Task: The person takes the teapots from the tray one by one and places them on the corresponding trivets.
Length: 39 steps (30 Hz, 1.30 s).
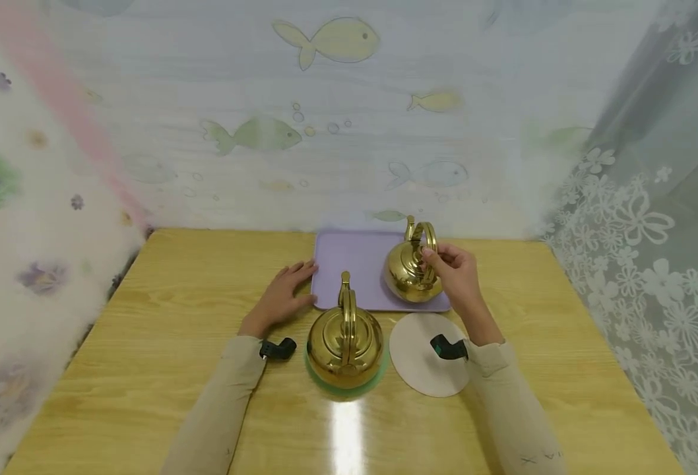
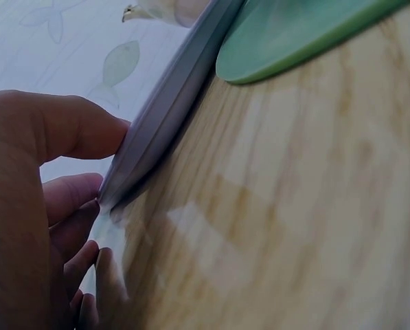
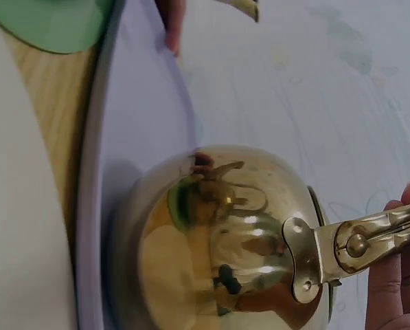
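My right hand (image 1: pixel 459 276) grips the raised handle of a shiny golden kettle (image 1: pixel 401 280), which stands at the right part of a lilac tray (image 1: pixel 351 254). In the right wrist view, the fingers (image 3: pixel 390 285) lie behind the kettle's handle (image 3: pixel 390 230). My left hand (image 1: pixel 282 295) touches the tray's left edge; the left wrist view shows thumb and fingertips right at the rim (image 2: pixel 139 151). Nearer to me, between the forearms, a second golden kettle (image 1: pixel 330 346) rests on a green round mat (image 1: pixel 379 377) with its spout pointing away.
A pale round mat (image 1: pixel 414 349) lies right of the nearer kettle, partly under the right wrist's camera (image 1: pixel 448 347). The wooden table (image 1: pixel 183 310) meets a fish-patterned wall covering (image 1: pixel 236 191) at the back. Floral lace (image 1: pixel 652 277) hangs along the right side.
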Each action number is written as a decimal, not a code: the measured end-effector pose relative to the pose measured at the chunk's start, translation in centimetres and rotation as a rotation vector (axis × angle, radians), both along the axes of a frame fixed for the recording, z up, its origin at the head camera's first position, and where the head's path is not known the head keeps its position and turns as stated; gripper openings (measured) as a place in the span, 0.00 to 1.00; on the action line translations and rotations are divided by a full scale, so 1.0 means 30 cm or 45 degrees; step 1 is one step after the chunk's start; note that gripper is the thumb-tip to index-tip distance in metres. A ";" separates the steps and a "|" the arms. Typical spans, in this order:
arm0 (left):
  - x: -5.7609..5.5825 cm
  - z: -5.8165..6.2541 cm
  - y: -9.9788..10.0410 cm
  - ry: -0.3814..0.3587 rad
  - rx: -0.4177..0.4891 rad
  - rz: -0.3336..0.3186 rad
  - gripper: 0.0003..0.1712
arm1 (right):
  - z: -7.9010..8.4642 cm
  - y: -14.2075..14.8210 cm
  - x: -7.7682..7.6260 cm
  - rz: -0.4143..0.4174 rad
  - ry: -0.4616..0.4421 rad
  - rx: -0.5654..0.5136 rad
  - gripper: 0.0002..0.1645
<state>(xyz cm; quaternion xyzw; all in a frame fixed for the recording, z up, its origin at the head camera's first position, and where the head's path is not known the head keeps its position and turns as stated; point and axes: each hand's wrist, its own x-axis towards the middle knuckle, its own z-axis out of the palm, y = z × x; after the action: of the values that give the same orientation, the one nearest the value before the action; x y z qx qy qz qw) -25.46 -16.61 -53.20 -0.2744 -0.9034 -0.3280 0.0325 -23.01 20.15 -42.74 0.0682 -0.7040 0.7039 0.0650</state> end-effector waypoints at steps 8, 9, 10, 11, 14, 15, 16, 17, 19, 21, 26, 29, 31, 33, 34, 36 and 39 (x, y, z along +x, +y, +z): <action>0.005 0.000 -0.001 -0.013 -0.029 0.011 0.42 | -0.010 -0.013 0.046 -0.009 0.090 0.045 0.11; 0.004 0.000 -0.002 -0.011 -0.031 0.013 0.42 | -0.009 -0.016 0.047 -0.020 0.092 0.043 0.10; 0.005 0.001 -0.002 -0.013 -0.030 0.012 0.42 | -0.010 -0.019 0.051 -0.029 0.096 0.043 0.09; 0.006 0.002 -0.002 -0.011 -0.027 0.009 0.43 | -0.011 -0.021 0.053 -0.038 0.098 0.038 0.08; 0.009 0.006 -0.003 -0.012 -0.016 0.007 0.43 | -0.017 -0.027 0.053 -0.059 0.110 0.034 0.08; 0.010 0.007 -0.004 -0.009 -0.015 0.007 0.43 | -0.021 -0.029 0.051 -0.065 0.118 0.031 0.08; 0.010 0.008 -0.004 -0.009 -0.013 0.006 0.42 | -0.025 -0.031 0.048 -0.069 0.128 0.028 0.10; 0.010 0.008 -0.004 -0.009 -0.013 0.007 0.42 | -0.029 -0.033 0.045 -0.072 0.144 0.022 0.11; 0.009 0.007 -0.005 -0.011 -0.024 0.011 0.42 | -0.039 -0.037 0.037 -0.082 0.180 -0.001 0.13; 0.008 0.003 -0.004 -0.002 -0.022 0.009 0.42 | -0.048 -0.042 0.029 -0.101 0.214 -0.025 0.14; 0.007 -0.015 0.004 0.066 0.018 0.006 0.41 | -0.061 -0.045 0.016 -0.141 0.259 -0.082 0.14; 0.006 -0.023 0.006 0.092 0.028 0.006 0.41 | -0.064 -0.042 0.016 -0.154 0.278 -0.117 0.14; 0.004 -0.023 0.007 0.077 0.016 0.006 0.41 | -0.062 -0.040 0.020 -0.163 0.294 -0.137 0.14; 0.003 -0.018 0.006 0.054 0.007 -0.001 0.41 | -0.059 -0.039 0.024 -0.168 0.307 -0.159 0.14; 0.003 -0.015 0.005 0.043 -0.004 -0.001 0.41 | -0.057 -0.038 0.027 -0.168 0.316 -0.164 0.14; 0.003 -0.009 0.004 0.030 -0.025 0.004 0.41 | -0.051 -0.040 0.031 -0.167 0.330 -0.170 0.14; 0.002 -0.001 0.000 0.013 -0.046 0.012 0.41 | -0.043 -0.044 0.037 -0.156 0.347 -0.192 0.14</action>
<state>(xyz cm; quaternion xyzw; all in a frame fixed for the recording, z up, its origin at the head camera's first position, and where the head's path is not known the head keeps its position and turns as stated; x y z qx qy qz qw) -25.39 -16.61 -53.23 -0.2725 -0.9101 -0.3102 0.0338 -21.89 18.82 -44.03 0.1149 -0.6366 0.7338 0.2074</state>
